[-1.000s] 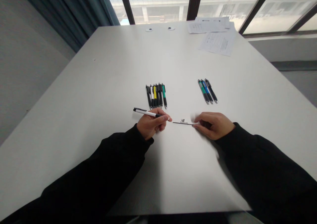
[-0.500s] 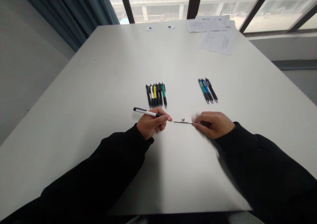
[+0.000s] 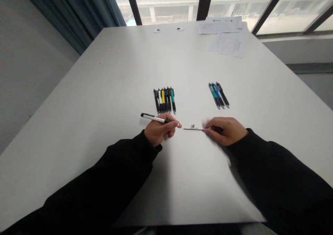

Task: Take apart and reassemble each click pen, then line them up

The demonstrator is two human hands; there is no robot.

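Observation:
My left hand is closed around a white pen barrel with a black clip and black grip; its open front end points right. Between thumb and fingertips, my right hand pinches one end of a thin dark pen refill. The refill's other end points left, a short gap away from the barrel's front. Just behind the refill lies a small metal pen tip, with what looks like a thin spring beside it.
A row of several pens lies beyond my left hand. Three more pens lie beyond my right hand. Printed papers and two small white oval pieces rest near the table's far edge, by the window.
Hardly anything differs. Both hands hold the same things in nearly the same places, and the view has shifted very slightly.

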